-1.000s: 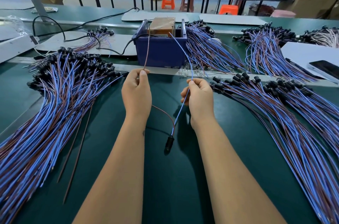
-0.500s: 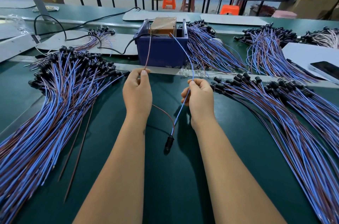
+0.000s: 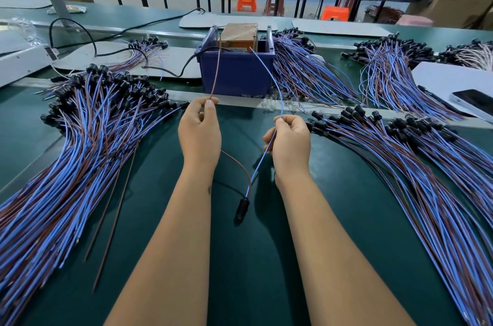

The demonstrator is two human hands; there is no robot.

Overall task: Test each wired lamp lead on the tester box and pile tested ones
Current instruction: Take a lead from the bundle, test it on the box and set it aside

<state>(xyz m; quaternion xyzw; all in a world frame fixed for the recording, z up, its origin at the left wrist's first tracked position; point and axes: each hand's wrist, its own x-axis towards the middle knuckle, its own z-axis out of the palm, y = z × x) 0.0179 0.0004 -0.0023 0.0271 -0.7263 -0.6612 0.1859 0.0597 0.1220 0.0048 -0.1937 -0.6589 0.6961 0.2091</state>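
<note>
- The left hand (image 3: 199,133) pinches the brown wire (image 3: 215,72) between thumb and forefinger, just in front of the box (image 3: 237,72).
- The right hand (image 3: 289,143) has its fingers curled round the blue wire (image 3: 272,88), pinching it near the top of the fist.
- Both wires belong to one lead: they rise from the hands to the top of the box, the brown tip at its left part, the blue tip at its right (whether the tips touch contacts cannot be told).
- Below the hands the two wires meet at a black socket (image 3: 241,209), which lies on the green counter (image 3: 240,272) between the forearms.
- A big pile (image 3: 80,144) of leads fans out on the left, its sockets toward the box; another pile (image 3: 416,165) spreads on the right.
- More bundles (image 3: 298,69) lie behind and beside the box.
- A phone (image 3: 474,103) rests on a white sheet (image 3: 448,77) at the far right.
- A black cable (image 3: 112,52) runs in to the box from the left.
</note>
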